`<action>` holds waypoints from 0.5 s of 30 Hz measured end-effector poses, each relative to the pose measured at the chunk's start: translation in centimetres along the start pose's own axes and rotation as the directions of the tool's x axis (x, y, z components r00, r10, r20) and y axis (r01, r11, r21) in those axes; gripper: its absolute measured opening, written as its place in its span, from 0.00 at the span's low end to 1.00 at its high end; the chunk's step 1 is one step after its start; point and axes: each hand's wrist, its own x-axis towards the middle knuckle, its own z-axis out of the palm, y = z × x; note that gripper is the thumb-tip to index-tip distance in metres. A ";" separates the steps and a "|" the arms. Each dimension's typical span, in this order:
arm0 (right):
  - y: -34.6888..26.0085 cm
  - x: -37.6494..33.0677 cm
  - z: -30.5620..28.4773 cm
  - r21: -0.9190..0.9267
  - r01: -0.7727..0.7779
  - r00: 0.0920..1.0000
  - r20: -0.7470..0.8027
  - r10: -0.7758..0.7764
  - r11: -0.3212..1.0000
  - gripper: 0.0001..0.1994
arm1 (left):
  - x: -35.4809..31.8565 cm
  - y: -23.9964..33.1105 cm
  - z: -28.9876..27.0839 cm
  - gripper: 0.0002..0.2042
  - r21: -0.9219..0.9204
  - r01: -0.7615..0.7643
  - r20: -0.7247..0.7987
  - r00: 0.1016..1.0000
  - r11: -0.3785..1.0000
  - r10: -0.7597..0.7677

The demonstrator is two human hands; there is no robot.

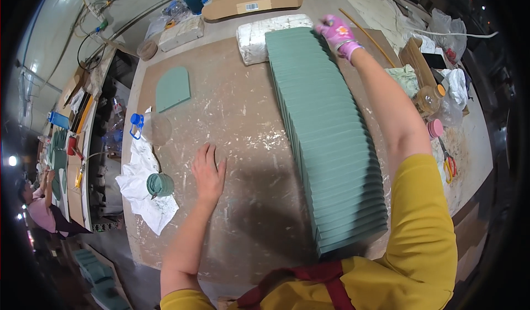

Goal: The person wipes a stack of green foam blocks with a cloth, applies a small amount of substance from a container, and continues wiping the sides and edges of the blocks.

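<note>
A long row of green rounded panels (331, 144), stacked face to face on edge, runs from near my body to the far side of the table. At its far right corner is my right hand (338, 34), in a pink flowered glove. Its fingers are curled together by the panels' edge; what they hold, if anything, is too small to make out. My bare left hand (209, 172) lies on the brown board (243, 117), fingers stretched out, holding nothing. One loose green panel (173, 89) lies flat at the far left.
A white wrapped block (254, 38) abuts the row's far end. Left stand a green jar (160, 185) on white cloth (135, 172) and a clear bottle (159, 129). Right are a wooden stick (367, 37), orange-handled scissors (450, 166) and a jar (428, 100). Another person (44, 208) works far left.
</note>
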 end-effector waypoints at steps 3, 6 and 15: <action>1.0 -0.8 0.3 -0.054 -0.047 0.999 0.026 0.048 0.997 0.22 | 0.1 -0.6 -0.1 0.25 -0.026 0.005 -0.010 1.000 1.000 -0.005; 3.3 -0.9 -1.4 -0.279 -0.084 0.987 0.111 0.119 0.957 0.22 | 0.2 0.3 0.0 0.24 -0.037 0.017 -0.006 1.000 0.999 -0.017; 4.2 -3.0 -1.7 -0.130 -0.222 0.971 0.065 0.232 0.966 0.20 | 0.4 0.1 0.0 0.23 -0.043 0.015 -0.010 1.000 0.999 -0.015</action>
